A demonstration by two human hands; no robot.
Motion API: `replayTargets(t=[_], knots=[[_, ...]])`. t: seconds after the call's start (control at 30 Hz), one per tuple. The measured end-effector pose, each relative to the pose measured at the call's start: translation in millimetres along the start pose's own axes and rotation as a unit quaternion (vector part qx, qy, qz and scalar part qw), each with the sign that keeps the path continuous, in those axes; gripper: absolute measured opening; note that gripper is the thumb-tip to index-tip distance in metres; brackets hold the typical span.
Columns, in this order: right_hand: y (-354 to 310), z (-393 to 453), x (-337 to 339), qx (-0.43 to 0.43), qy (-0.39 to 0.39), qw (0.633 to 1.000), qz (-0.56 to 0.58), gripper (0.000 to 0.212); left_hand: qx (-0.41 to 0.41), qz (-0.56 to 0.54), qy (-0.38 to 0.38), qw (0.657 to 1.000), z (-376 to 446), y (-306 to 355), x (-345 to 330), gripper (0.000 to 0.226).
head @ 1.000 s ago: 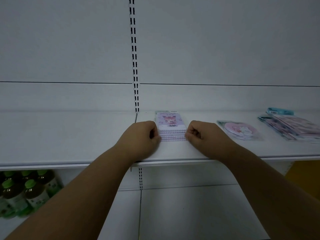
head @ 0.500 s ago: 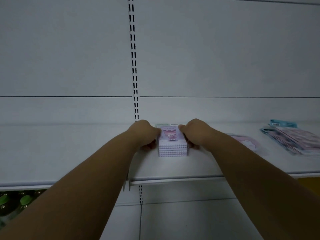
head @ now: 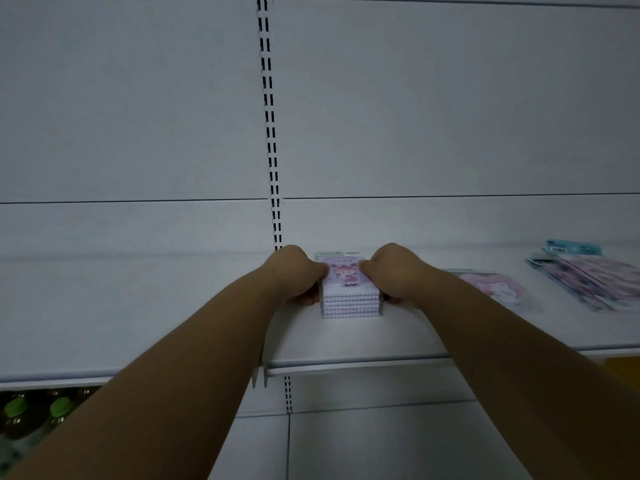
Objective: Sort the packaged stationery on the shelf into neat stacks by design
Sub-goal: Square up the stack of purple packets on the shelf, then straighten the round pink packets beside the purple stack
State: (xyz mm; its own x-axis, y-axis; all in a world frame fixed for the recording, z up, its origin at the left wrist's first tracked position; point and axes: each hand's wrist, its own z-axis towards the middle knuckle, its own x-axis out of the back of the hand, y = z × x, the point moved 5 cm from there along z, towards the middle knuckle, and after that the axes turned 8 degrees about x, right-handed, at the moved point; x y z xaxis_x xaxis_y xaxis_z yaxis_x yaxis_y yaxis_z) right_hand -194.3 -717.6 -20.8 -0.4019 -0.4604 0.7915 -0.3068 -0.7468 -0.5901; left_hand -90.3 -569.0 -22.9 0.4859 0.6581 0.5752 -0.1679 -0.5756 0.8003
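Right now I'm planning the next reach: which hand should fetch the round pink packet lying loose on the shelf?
The right hand: the round pink packet lies just right of it, while the left hand sits beyond the purple stack.

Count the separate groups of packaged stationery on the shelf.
3: the purple stack between both hands at centre, a pink round pack just right of it, a fanned pile far right. More may lie beyond the frame.

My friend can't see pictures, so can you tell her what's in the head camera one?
Two bare hands, left hand and right hand, squeeze a neat stack of purple cartoon notebooks from both sides on a white shop shelf. To the right lie a pink round packet and a loose pile of packets.
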Motion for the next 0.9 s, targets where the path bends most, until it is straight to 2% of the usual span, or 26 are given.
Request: replayTargets(t=[0.13,0.2,0.3,0.4,0.57,0.67,0.73,0.83,0.9], knots=[[-5,-7,5,-0.004,0.011,1.0,0.001,0.046,0.009,-0.005,0.001,1.0,-6,-1,3,0.036],[-4,-13,13,-0.007,0.043,0.999,-0.029,0.051,-0.01,0.065,0.032,0.997,-11,2,10,0.041],[-1,-24,33,0.028,0.112,0.991,-0.067,0.047,-0.105,0.202,0.149,0.962,-25,22,25,0.037],[7,-39,59,0.047,0.142,0.985,-0.089,0.043,-0.188,0.228,0.198,0.935,-53,47,15,0.025],[47,-58,112,0.042,0.159,0.978,-0.13,0.037,-0.288,0.219,0.152,0.92,-88,75,-44,0.02],[81,-67,130,0.033,0.152,0.977,-0.145,0.028,-0.304,0.231,0.149,0.912,-94,88,-68,0.017],[103,-69,134,0.02,0.144,0.976,-0.162,0.023,-0.311,0.203,0.127,0.92,-97,100,-87,0.016],[131,-68,132,-0.005,0.098,0.973,-0.208,0.036,-0.274,0.194,0.074,0.939,-92,113,-130,0.021],[144,-66,130,-0.013,0.081,0.974,-0.211,0.046,-0.22,0.262,0.066,0.937,-81,116,-159,0.04]])
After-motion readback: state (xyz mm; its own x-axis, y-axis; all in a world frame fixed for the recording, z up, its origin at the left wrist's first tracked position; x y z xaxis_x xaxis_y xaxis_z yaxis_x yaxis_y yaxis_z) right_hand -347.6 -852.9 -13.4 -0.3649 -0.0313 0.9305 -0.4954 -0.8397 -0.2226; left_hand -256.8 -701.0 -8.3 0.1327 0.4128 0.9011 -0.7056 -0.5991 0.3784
